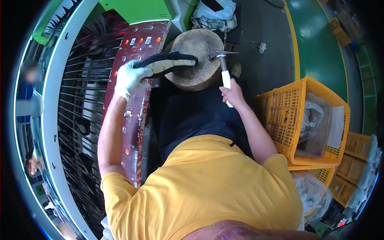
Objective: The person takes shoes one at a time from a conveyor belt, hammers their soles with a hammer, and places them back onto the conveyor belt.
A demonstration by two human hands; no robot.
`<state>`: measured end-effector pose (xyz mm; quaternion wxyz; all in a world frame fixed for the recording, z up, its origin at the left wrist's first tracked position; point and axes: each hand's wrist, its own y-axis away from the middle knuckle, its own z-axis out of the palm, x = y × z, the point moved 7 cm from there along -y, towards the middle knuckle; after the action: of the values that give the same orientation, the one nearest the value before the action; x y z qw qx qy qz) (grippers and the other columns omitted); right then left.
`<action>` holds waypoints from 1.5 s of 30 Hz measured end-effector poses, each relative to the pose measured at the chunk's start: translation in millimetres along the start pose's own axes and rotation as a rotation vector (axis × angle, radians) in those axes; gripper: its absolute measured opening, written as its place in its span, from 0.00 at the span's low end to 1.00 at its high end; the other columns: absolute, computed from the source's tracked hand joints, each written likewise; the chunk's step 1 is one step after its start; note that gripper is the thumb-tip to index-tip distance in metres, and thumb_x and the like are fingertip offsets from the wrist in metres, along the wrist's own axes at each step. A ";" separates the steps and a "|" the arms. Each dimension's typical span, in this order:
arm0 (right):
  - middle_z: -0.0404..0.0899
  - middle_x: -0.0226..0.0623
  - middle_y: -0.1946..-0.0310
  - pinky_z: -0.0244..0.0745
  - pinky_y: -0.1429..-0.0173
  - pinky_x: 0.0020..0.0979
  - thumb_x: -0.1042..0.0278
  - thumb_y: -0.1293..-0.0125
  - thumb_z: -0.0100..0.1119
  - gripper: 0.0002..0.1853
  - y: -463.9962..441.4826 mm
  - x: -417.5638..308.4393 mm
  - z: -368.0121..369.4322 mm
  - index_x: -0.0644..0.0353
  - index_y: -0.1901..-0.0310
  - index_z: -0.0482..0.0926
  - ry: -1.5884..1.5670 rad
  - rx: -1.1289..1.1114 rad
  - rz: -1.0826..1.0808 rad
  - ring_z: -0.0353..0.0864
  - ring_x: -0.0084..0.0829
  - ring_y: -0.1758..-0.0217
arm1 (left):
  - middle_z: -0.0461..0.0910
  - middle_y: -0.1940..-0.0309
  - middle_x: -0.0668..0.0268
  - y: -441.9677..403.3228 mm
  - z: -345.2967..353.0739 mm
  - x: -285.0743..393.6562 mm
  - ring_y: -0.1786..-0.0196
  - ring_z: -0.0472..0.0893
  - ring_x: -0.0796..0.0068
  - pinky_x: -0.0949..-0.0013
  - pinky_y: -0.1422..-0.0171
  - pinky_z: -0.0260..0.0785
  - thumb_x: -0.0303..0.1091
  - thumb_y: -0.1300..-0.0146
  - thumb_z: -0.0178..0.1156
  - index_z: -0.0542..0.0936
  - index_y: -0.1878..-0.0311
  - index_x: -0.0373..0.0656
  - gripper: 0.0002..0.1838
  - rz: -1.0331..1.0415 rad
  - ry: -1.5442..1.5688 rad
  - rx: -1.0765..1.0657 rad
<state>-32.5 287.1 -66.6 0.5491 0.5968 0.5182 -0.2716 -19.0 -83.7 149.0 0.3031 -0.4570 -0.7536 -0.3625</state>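
Shoe (171,65), black with a pale bottom, pokes out to the right of the left grip (131,78), which wears a white glove and holds one end of it. The shoe's other end is over the round wooden block (198,42); I cannot tell if they touch. The right grip (233,94) is bare and wrapped around the white handle of a hammer (225,75). The hammer's head is ahead of this grip. A yellow crate (283,118) sits to its right.
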 end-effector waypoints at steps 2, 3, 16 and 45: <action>0.81 0.40 0.74 0.76 0.77 0.35 0.69 0.29 0.68 0.16 1.3 1.6 1.4 0.65 0.54 0.68 -0.013 0.018 0.011 0.81 0.29 0.82 | 0.91 0.65 0.64 -8.9 -11.4 27.1 0.66 0.88 0.76 0.71 0.61 0.81 0.31 0.45 0.76 0.90 0.52 0.37 0.16 0.134 -0.090 0.051; 0.81 0.40 0.74 0.76 0.77 0.35 0.69 0.29 0.68 0.16 0.4 3.4 2.2 0.65 0.54 0.68 -0.010 0.020 0.008 0.81 0.29 0.82 | 0.91 0.65 0.65 -12.7 -13.4 41.3 0.65 0.88 0.78 0.71 0.58 0.81 0.32 0.45 0.76 0.91 0.52 0.39 0.17 0.180 -0.112 0.051; 0.81 0.39 0.73 0.76 0.77 0.34 0.70 0.27 0.66 0.14 6.3 -2.5 5.4 0.64 0.52 0.69 -0.029 0.027 0.017 0.81 0.27 0.82 | 0.89 0.47 0.51 -87.3 134.6 46.8 0.44 0.88 0.57 0.60 0.35 0.76 0.52 0.44 0.76 0.82 0.36 0.38 0.37 0.471 -0.069 -0.044; 0.84 0.42 0.68 0.83 0.64 0.34 0.66 0.28 0.69 0.19 44.8 -131.3 -21.6 0.66 0.47 0.71 -0.044 0.243 -0.482 0.87 0.32 0.70 | 0.89 0.67 0.57 51.8 211.7 -128.7 0.69 0.88 0.63 0.61 0.59 0.84 0.48 0.36 0.73 0.86 0.50 0.40 0.21 -0.626 0.936 -0.626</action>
<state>-38.1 271.5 72.8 0.4042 0.5117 0.5971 -0.4673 52.8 46.8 -55.7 0.3321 -0.0756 -0.4979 -0.7975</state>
